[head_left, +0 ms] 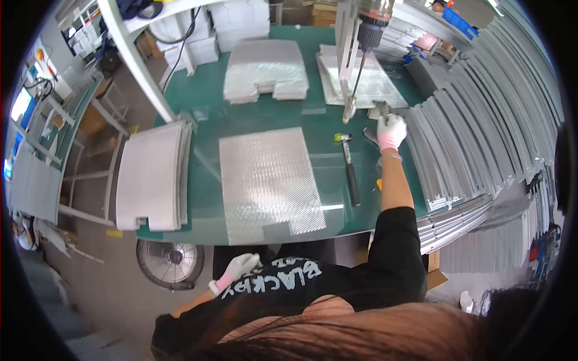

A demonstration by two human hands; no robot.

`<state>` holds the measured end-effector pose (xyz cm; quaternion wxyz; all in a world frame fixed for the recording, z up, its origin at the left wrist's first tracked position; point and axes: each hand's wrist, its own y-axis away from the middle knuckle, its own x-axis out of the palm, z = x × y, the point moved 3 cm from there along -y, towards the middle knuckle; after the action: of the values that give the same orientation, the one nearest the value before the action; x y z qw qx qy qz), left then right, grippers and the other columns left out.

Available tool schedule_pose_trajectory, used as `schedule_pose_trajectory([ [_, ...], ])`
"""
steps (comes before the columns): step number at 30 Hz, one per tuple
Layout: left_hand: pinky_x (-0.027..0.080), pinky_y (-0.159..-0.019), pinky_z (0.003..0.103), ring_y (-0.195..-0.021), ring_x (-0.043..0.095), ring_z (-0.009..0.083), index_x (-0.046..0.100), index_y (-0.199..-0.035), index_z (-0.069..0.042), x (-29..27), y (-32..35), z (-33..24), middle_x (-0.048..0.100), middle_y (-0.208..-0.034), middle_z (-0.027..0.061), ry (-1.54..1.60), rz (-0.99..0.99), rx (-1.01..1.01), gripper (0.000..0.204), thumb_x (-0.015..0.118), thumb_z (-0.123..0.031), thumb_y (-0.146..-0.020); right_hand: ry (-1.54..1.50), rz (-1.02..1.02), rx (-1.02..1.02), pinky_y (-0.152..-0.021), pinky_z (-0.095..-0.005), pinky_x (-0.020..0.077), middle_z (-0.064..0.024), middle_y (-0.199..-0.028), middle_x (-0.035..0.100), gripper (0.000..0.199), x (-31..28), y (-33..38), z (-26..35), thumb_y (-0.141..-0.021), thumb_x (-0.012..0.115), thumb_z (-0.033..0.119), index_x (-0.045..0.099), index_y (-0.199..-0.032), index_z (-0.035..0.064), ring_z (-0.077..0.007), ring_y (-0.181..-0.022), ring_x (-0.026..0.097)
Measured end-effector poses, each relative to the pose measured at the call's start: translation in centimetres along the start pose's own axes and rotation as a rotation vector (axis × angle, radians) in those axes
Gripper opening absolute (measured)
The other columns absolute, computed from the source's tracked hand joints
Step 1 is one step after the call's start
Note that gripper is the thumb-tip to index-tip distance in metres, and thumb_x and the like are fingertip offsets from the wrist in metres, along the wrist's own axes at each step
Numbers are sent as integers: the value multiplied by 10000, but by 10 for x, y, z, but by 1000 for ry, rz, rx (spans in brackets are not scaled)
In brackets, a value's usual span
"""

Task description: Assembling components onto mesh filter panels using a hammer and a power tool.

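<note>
My right hand (391, 131), in a white glove with a pink cuff, reaches to the far right of the green table. Its fingers close at some small grey metal pieces (379, 111); what lies between the fingertips is too small to make out. My left hand (242, 266), gloved the same way, hangs before my body at the table's near side, fingers loosely stretched and holding nothing. A silvery textured sheet (268, 177) with a notch in its near edge lies flat in front of me. Right of it rests a hammer (350, 174) with a green-tipped head and dark handle.
Notched sheets are stacked at the far middle (265, 66) and left edge (150, 174). Another textured stack (361, 78) lies behind a hanging power driver (370, 33). Many grey panels (481, 120) stand along the right. A floor fan (171, 265) stands below the table's near left.
</note>
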<state>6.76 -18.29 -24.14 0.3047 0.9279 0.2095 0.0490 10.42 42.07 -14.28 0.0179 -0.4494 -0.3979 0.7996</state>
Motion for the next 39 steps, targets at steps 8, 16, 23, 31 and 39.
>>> schedule_pose_trajectory([
  [8, 520, -897, 398, -1080, 603, 304, 473, -1281, -56, 22, -41, 22, 555, -1208, 119, 895, -200, 156, 390, 584, -296, -994, -1017, 691, -45, -696, -304, 506, -59, -835, 645, 127, -155, 235, 123, -828, 676, 51, 671, -947, 6, -142, -763, 607],
  [16, 530, -896, 392, -1090, 627, 306, 479, -1152, 2, 32, -30, 14, 596, -1193, 232, 969, -207, 163, 313, 482, -289, -1038, -1853, 1404, 1039, -855, -357, 560, -121, -1167, 612, 355, -125, 433, 156, -1037, 498, 233, 484, -1302, -3, -204, -962, 632],
  [23, 549, -865, 385, -992, 667, 284, 493, -1094, 9, 35, -25, 21, 626, -1124, 225, 1026, -283, 148, 245, 534, -221, -1020, -1921, 1383, 1052, -823, -363, 572, -122, -1162, 619, 340, -119, 438, 156, -1028, 513, 219, 496, -1299, 14, -212, -954, 643],
  [31, 531, -917, 398, -1041, 649, 253, 547, -1173, 42, 37, -25, 36, 639, -1155, 171, 897, -204, 133, 339, 553, -258, -1015, -1593, 1239, 966, -729, -333, 587, -108, -1108, 656, 295, -138, 421, 166, -1024, 519, 213, 526, -1245, 19, -184, -835, 677],
  [39, 482, -768, 275, -901, 576, 100, 594, -1198, -26, 38, -35, 30, 630, -1064, 32, 524, 38, 178, 439, 511, -419, -1021, -1273, 1200, 664, -561, -222, 463, 1, -768, 587, 229, -148, 404, 173, -984, 602, 219, 597, -1046, -1, -63, -608, 541],
])
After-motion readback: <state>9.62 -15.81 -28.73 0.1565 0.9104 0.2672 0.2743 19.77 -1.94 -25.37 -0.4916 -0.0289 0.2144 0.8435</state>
